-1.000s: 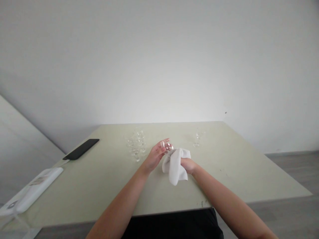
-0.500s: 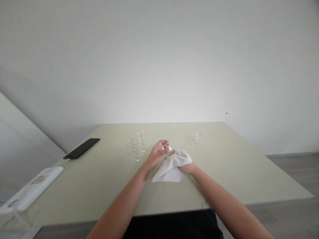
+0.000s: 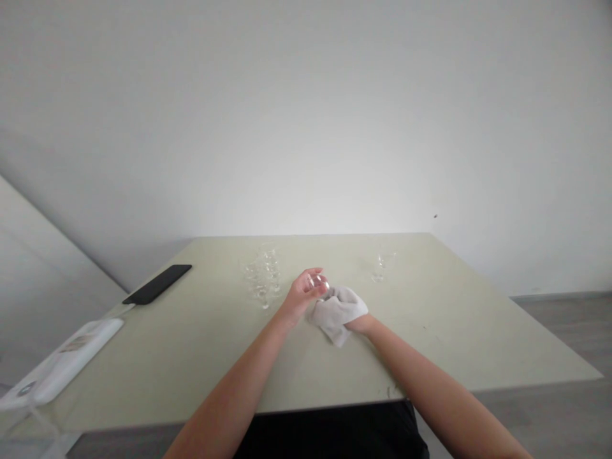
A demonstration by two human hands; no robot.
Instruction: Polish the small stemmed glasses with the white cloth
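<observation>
Holding a small glass [image 3: 319,281] in the closed left hand [image 3: 302,296] above the table [image 3: 191,344], white cloth [image 3: 337,309] gripped in the right hand [image 3: 359,324] against it, probably midway: single glass [image 3: 380,268] apart at right, group of glasses [image 3: 262,278] at left.

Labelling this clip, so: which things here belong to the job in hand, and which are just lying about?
In use: small clear glass in the left hand; white cloth in the right hand; probably the cluster of glasses and the lone glass on the table.
Lying about: black phone; white flat object at the left edge.
</observation>
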